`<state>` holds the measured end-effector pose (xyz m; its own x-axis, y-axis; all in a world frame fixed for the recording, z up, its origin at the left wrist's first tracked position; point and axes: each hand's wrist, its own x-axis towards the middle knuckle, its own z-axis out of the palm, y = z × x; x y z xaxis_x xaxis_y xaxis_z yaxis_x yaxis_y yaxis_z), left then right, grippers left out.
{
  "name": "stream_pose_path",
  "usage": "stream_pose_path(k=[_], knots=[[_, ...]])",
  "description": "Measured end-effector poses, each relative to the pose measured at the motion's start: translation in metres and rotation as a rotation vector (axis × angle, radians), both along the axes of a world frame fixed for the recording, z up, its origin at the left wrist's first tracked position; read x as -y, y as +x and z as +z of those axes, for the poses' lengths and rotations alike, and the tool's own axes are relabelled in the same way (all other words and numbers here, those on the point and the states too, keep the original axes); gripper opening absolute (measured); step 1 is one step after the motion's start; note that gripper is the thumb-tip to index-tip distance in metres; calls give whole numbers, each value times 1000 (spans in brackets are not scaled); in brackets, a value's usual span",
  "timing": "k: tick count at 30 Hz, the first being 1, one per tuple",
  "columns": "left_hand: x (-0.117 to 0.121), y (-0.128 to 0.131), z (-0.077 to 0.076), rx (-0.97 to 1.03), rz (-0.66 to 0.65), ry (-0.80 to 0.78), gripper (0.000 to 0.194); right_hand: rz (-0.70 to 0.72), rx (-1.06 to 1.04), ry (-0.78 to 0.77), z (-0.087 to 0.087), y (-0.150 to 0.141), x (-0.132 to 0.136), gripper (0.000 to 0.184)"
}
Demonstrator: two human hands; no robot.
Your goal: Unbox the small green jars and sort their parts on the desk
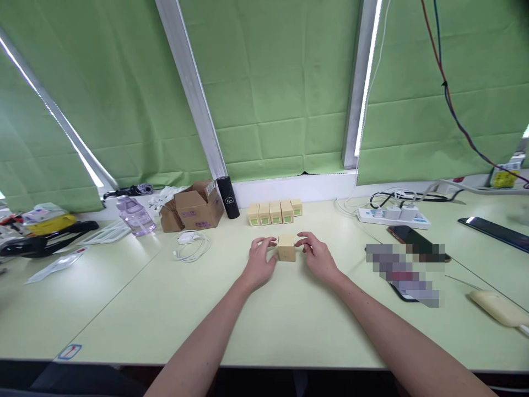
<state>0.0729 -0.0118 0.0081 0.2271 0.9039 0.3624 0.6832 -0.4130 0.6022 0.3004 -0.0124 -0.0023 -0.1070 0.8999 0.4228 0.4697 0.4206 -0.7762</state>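
A small brown cardboard box stands upright on the table in front of me, between my two hands. My left hand is at its left side, thumb and forefinger apart and curved toward the box. On the other side, my right hand has its bent fingertips close to the box's right edge. Whether the fingertips of either hand touch the cardboard, I cannot tell. Behind it, several similar small boxes stand in a row with green-and-white labels facing me; one at the right end sits a little farther back.
At the back left are a black bottle, an open carton, a clear plastic jug and a coiled white cable. To the right lie a power strip, phones and a cream-coloured mouse-shaped object.
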Motion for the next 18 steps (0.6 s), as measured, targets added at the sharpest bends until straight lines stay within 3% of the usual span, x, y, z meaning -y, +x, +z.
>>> stream_pose_path(k=[5,14,18], knots=[[5,3,1,10,-29,-46,63,-9,32,-17,-4,2,-3,48],[0,16,-5,64,31,-70,67,-35,21,-31,-11,3,-12,46],[1,20,-6,80,44,-70,60,-44,78,-28,-10,3,-11,45]])
